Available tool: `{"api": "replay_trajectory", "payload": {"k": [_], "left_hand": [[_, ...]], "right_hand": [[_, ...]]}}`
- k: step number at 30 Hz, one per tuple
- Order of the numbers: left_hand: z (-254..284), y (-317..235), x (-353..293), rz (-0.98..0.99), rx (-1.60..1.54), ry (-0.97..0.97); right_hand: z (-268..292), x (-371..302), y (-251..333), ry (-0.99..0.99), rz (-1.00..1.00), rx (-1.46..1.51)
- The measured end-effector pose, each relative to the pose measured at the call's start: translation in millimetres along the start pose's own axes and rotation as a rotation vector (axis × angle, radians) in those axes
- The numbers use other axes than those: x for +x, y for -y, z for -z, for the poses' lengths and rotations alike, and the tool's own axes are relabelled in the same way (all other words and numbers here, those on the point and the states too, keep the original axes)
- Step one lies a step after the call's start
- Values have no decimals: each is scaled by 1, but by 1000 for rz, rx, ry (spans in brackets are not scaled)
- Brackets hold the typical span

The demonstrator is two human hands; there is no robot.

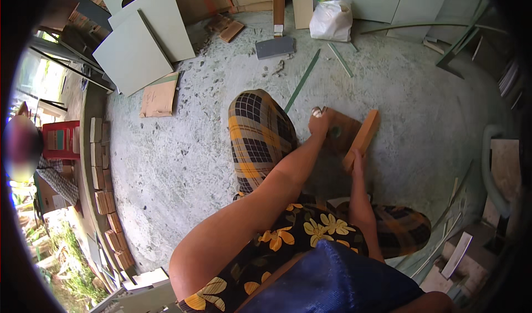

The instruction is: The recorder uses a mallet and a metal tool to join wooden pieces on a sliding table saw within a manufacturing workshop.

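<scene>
My left hand (317, 123) is closed at the upper left corner of a brown wooden board (344, 128) with a dark round hole in it. A small white patch shows at that hand's fingers; I cannot make out what it is. My right hand (357, 159) grips the lower end of a lighter orange-brown wooden strip (366, 131), which slants along the board's right side. Whether the strip is fixed to the board or only rests against it, I cannot tell. Both pieces are in front of my bent knees, over the concrete floor.
A thin green strip (303, 80) lies beyond my left knee. Farther off are a grey block (275, 48), a white plastic bag (331, 22) and leaning pale panels (133, 52). Bricks (105, 202) line the left edge, where a person sits near a red chair (62, 139). A hose (490, 169) curves at right.
</scene>
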State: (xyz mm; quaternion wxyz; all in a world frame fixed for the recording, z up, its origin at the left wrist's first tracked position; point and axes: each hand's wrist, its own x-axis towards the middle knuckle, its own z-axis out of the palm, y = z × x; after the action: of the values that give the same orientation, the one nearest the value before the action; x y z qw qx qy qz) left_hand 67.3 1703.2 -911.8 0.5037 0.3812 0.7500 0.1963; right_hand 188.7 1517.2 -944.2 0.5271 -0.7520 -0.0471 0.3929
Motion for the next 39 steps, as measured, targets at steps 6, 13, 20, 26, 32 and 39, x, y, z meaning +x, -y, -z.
{"api": "replay_trajectory", "payload": {"k": [6, 13, 20, 26, 32, 39], "left_hand": [[-11, 44, 22, -52, 284, 71], [1, 70, 55, -1174, 880, 72], [-7, 16, 18, -93, 508, 213], [-5, -6, 32, -123, 308, 461], [-6, -46, -26, -185, 174, 922], [6, -73, -42, -1015, 362, 560]], "right_hand": [[-27, -3, -13, -33, 20, -261], [-55, 5, -24, -71, 131, -210], [-16, -16, 41, -148, 100, -293], [-13, -20, 56, -163, 118, -127], [13, -30, 36, -172, 90, 25], [-12, -36, 33, -146, 155, 417]]}}
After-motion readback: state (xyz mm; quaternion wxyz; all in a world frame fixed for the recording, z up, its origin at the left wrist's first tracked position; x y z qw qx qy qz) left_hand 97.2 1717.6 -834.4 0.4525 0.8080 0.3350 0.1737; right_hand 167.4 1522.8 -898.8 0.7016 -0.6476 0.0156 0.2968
